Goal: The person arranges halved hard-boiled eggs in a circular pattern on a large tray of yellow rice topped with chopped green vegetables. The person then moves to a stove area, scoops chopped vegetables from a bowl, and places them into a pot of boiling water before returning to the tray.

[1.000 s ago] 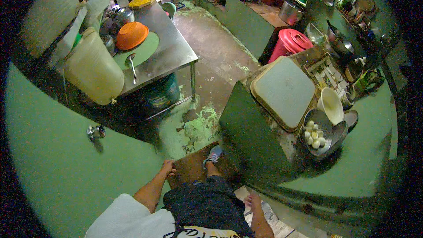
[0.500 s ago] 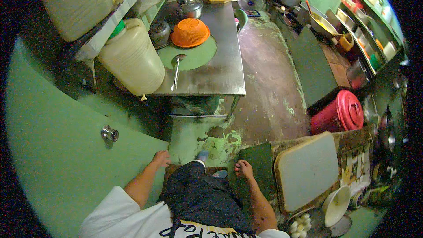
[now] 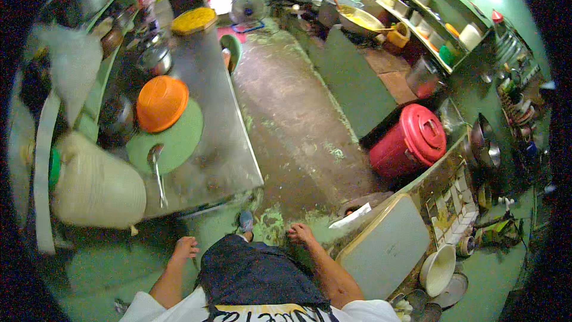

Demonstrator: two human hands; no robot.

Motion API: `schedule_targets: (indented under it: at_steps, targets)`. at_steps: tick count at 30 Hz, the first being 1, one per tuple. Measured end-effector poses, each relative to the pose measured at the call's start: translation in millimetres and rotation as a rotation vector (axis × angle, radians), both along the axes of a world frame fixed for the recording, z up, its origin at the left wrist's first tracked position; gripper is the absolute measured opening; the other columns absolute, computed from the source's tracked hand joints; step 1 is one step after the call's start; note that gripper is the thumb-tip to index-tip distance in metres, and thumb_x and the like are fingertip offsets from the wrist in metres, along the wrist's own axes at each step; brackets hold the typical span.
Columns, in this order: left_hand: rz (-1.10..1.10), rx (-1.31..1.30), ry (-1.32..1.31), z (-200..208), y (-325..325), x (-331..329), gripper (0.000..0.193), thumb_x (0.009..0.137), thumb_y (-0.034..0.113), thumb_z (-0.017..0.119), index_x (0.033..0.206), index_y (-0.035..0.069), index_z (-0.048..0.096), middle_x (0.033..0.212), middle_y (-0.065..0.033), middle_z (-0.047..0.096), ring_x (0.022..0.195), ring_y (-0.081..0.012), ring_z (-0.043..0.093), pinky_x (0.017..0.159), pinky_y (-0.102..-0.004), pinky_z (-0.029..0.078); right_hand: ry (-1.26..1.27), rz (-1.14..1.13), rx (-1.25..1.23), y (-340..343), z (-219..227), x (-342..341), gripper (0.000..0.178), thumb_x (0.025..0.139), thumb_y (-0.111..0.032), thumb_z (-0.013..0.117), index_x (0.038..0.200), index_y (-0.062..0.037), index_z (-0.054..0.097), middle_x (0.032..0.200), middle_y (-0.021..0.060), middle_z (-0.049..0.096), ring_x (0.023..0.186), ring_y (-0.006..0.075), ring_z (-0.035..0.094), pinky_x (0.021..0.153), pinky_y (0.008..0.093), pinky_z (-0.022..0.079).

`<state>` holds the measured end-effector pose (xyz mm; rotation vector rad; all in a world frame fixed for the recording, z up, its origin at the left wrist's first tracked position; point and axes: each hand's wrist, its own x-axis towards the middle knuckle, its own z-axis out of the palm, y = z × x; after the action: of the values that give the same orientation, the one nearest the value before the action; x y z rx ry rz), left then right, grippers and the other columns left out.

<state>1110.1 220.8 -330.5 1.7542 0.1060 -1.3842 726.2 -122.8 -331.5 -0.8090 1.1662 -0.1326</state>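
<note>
My left hand (image 3: 186,247) hangs in the air at my left side, its fingers loosely bent and apart, holding nothing. Past it is the near end of a steel table (image 3: 217,113). My right hand (image 3: 301,234) is in front of my right thigh, also empty, with fingers slightly curled and not pressed together. The nearest thing to my right arm is a grey board (image 3: 387,247) with a light edge, leaning beside a low counter. Neither hand touches anything.
On the steel table are an orange plastic basket (image 3: 162,103), a long spoon (image 3: 157,173) and a tray of yellow food (image 3: 193,20). A pale water container (image 3: 101,185) stands left. Right are a red lidded bin (image 3: 408,143) and a wok (image 3: 360,22). A fan (image 3: 248,10) stands far ahead.
I have stepped forward past the green door, and the view has turned to the right. The steel table now lies closer on my left. Both hands remain empty.
</note>
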Motion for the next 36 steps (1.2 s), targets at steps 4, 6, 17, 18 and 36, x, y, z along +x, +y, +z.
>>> schedule_targets:
  at_steps: [4,6,17,18,36]
  targets:
    - [-0.185,-0.022,-0.090,87,-97,70,0.041,0.097,0.033,0.055,0.129,0.008,0.050,0.105,-0.0135,0.069,0.081,-0.0236,0.070,0.071,-0.0385,0.055,0.168,-0.175,-0.027,-35,46,38,0.028,0.095,-0.029,0.056,0.119,-0.0138,0.055,0.103,0.0066,0.067,0.081,0.0225,0.068,0.066,0.0392,0.057]
    - [-0.272,-0.190,-0.102,93,-144,100,0.040,0.098,0.032,0.054,0.128,0.006,0.051,0.104,-0.0142,0.070,0.078,-0.0226,0.070,0.070,-0.0366,0.055,0.228,-0.195,-0.064,-52,49,32,0.027,0.095,-0.030,0.055,0.119,-0.0160,0.055,0.102,0.0055,0.067,0.081,0.0223,0.069,0.071,0.0425,0.057]
    - [-0.252,-0.422,-0.173,184,-334,95,0.039,0.098,0.027,0.053,0.128,0.002,0.051,0.103,-0.0136,0.071,0.079,-0.0194,0.070,0.070,-0.0295,0.052,0.486,0.014,-0.055,-158,17,-2,0.028,0.094,-0.028,0.056,0.119,-0.0148,0.055,0.098,0.0049,0.064,0.080,0.0270,0.068,0.068,0.0458,0.054]
    - [-0.247,-0.438,-0.165,184,-345,94,0.039,0.098,0.026,0.053,0.128,0.001,0.051,0.105,-0.0130,0.070,0.081,-0.0187,0.070,0.071,-0.0285,0.051,0.400,-0.039,-0.005,-174,16,10,0.031,0.095,-0.027,0.056,0.122,-0.0136,0.055,0.097,0.0062,0.065,0.080,0.0266,0.068,0.061,0.0423,0.054]
    - [0.155,0.153,0.073,23,-453,-1,0.040,0.092,0.039,0.062,0.120,0.010,0.059,0.107,-0.0098,0.066,0.091,-0.0240,0.064,0.073,-0.0462,0.053,0.249,0.097,-0.136,-559,52,47,0.028,0.097,-0.027,0.055,0.118,-0.0091,0.053,0.107,0.0133,0.068,0.085,0.0320,0.069,0.065,0.0478,0.057]
